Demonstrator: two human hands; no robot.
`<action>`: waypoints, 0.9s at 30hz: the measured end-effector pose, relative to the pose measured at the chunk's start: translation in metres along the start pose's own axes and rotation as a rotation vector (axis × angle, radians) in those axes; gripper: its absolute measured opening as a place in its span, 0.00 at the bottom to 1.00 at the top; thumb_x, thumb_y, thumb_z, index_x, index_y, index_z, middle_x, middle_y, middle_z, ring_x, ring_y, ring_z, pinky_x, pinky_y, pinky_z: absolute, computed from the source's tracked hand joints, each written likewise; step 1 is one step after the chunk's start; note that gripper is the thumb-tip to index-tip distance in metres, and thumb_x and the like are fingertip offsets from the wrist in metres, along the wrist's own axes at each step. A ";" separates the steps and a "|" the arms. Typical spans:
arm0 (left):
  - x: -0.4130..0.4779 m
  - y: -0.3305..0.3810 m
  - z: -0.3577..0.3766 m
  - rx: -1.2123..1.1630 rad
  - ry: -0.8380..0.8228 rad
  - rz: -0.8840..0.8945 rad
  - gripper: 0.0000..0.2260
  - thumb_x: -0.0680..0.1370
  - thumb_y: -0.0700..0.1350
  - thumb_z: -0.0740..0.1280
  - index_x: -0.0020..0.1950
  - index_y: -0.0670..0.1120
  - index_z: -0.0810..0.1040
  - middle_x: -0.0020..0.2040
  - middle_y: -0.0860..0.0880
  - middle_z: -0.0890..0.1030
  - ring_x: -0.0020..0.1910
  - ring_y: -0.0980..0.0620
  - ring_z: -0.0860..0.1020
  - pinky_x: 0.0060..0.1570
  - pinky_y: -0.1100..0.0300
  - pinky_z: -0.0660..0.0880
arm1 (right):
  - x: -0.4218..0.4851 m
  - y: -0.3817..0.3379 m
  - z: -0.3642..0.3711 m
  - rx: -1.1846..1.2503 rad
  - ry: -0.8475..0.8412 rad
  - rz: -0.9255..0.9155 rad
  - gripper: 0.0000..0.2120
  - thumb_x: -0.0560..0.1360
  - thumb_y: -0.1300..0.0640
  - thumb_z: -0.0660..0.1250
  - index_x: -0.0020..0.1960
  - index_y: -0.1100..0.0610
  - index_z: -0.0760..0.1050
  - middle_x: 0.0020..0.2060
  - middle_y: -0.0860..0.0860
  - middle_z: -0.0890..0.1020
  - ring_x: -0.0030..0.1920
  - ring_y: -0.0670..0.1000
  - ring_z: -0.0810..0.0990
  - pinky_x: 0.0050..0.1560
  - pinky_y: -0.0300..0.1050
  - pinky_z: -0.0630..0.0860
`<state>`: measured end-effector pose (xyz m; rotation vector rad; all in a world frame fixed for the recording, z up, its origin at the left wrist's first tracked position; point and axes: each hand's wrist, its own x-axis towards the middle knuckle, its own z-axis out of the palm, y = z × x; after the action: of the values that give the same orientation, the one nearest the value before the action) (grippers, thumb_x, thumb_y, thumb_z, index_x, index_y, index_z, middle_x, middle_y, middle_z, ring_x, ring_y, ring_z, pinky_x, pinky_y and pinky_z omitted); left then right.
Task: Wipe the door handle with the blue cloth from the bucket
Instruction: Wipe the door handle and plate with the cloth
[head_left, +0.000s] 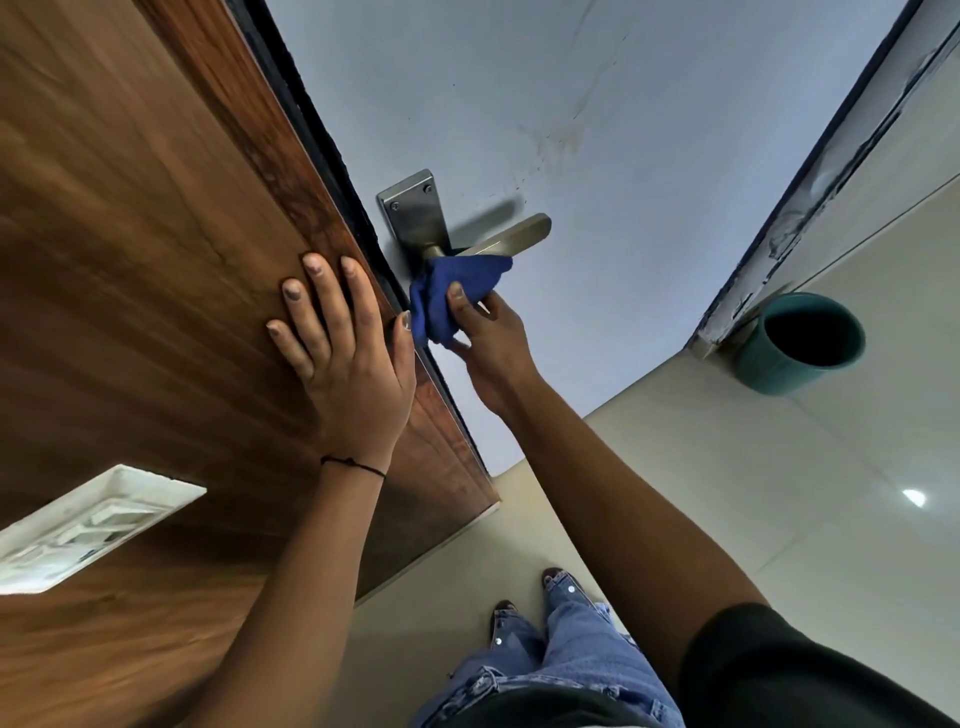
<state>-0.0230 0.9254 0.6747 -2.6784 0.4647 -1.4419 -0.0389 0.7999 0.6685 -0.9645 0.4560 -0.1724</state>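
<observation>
Head view, looking steeply down along a door. The left hand (343, 358) lies flat and open at centre left of the frame, fingers spread on a brown wood-grain panel (130, 218), thumb reaching the panel's dark edge. It holds nothing. A thin black cord bracelet (353, 464) circles that wrist.

The right hand (488, 338) sits just right of centre, closed around a bunched blue cloth (452, 286); the thumb presses on the front of the cloth and the other fingers wrap behind it. The top of the cloth touches the underside of the door handle (511, 236), a brass-coloured lever, near where it joins its steel backplate (413, 213). The lever's free end points toward the right of the frame and is uncovered. The backplate is screwed to a pale grey-blue door face (597, 130), which shows faint dark specks and smudges above the lever.

At centre right, a teal bucket (802, 340) stands on the pale tiled floor (727, 493), touching or just beside the foot of a chipped white frame (810, 182). Its inside is dark; contents cannot be told.

Lower left, a white rectangular fitting (93, 525) is set in the wood panel. At bottom centre, blue jeans (561, 649) and two feet show on the floor. A black sleeve (779, 670) covers the right upper arm at lower right.
</observation>
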 end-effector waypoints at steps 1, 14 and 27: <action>0.000 0.000 0.000 0.004 0.004 0.002 0.29 0.81 0.53 0.58 0.76 0.42 0.53 0.71 0.36 0.66 0.70 0.38 0.57 0.74 0.50 0.37 | 0.000 -0.001 0.001 -0.082 0.022 -0.041 0.20 0.78 0.55 0.64 0.67 0.63 0.69 0.62 0.59 0.79 0.56 0.56 0.80 0.57 0.51 0.79; -0.001 0.002 0.003 -0.001 0.027 -0.026 0.34 0.80 0.53 0.60 0.77 0.44 0.44 0.71 0.36 0.67 0.70 0.38 0.57 0.74 0.50 0.37 | -0.013 0.001 -0.043 -0.820 0.560 -0.645 0.09 0.73 0.62 0.66 0.54 0.58 0.74 0.50 0.53 0.81 0.53 0.57 0.75 0.54 0.57 0.73; 0.003 0.000 -0.004 -0.011 -0.016 -0.019 0.29 0.81 0.53 0.59 0.76 0.44 0.51 0.72 0.37 0.66 0.71 0.39 0.55 0.73 0.50 0.36 | 0.023 -0.028 -0.031 -1.734 0.201 -1.365 0.20 0.73 0.60 0.66 0.65 0.51 0.75 0.58 0.48 0.82 0.61 0.52 0.79 0.68 0.57 0.56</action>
<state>-0.0252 0.9251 0.6792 -2.7078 0.4481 -1.4265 -0.0309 0.7531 0.6695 -2.8876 -0.0910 -1.2410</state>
